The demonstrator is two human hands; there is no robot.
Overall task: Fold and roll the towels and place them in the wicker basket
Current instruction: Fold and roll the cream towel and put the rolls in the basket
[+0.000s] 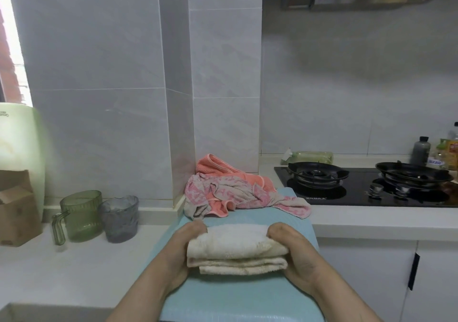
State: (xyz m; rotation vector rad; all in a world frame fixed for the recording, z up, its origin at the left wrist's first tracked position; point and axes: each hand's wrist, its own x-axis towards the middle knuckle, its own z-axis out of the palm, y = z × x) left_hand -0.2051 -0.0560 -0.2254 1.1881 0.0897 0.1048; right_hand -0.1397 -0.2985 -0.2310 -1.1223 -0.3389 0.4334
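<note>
My left hand and right hand each clasp one end of the white towel, fingers curled over its far edge and palms pressed against its sides. The towel lies folded in thick layers near the middle of the blue mat, and I judge it partly rolled, with loose flaps showing on the near side. It looks soft, light and springy, so I expect the layers to slump or unroll if I let either end go. The safest hold is what I have now: squeezing inward at both ends, or one hand cupped under the roll with the thumb pinning the outer flap. At the far end of the mat lie a crumpled pink patterned towel and, behind and partly under it, a coral towel, both limp and tangled. They will need shaking out by the corners. Left of the mat stand a green cup and a grey cup, with a cardboard box further left. Right of the mat is the stove. I cannot see the wicker basket anywhere.
</note>
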